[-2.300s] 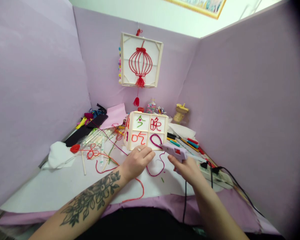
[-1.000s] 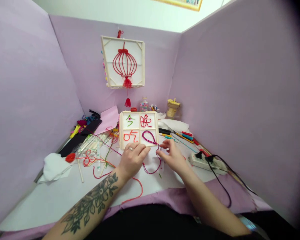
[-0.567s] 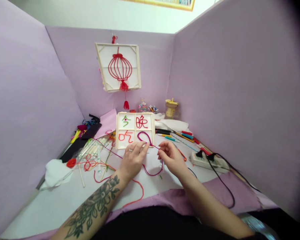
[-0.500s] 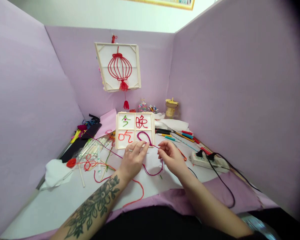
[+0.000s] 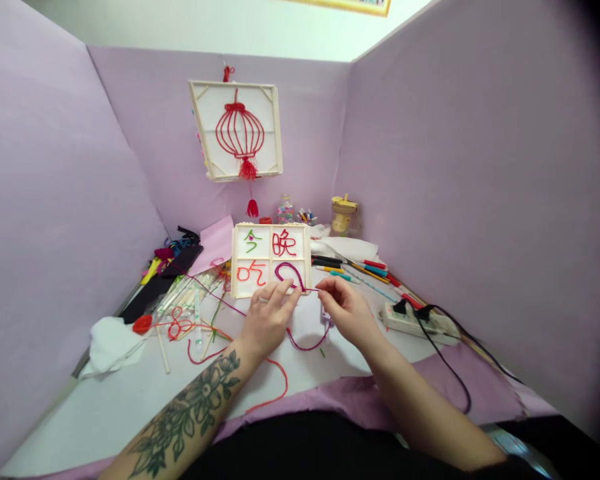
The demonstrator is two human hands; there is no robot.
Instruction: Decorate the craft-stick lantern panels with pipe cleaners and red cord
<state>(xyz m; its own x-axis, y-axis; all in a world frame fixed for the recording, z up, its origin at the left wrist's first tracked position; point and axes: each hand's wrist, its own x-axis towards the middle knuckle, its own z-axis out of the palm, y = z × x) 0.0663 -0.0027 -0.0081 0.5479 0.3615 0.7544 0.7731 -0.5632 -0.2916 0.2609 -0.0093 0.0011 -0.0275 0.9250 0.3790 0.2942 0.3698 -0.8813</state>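
Since the earliest frame, the right hand (image 5: 350, 312) has parted from the lilac glue gun (image 5: 326, 316), which now lies half hidden under it on the white table covering (image 5: 180, 403); that hand's thumb and forefinger pinch a strand of purple yarn (image 5: 307, 349), which has gone from slanting half a second ago to nearly level, seemingly to keep it taut. Left hand (image 5: 267, 320), just beside but not touching the right, rests its fingertips at the lower edge of a wooden-framed box lantern (image 5: 271, 259), probably to steady it and hold the yarn down; whether those fingers pinch or only press, I cannot tell. Directly ahead, the box lantern stands upright; three panels carry yarn characters, green 今, red 晚 and orange 吃, while the lower-right one bears a purple loop, its free tail curving over the table between the wrists. Further left lie orange-red yarn (image 5: 283, 373) and bagged wooden sticks (image 5: 177, 293); rightward are markers (image 5: 375, 267) and a power strip (image 5: 420, 323), near enough, perhaps, to feed the glue gun; beyond, a second lantern (image 5: 267, 143) hangs before the lilac partition (image 5: 310, 133), a red tassel (image 5: 251, 208) below it.
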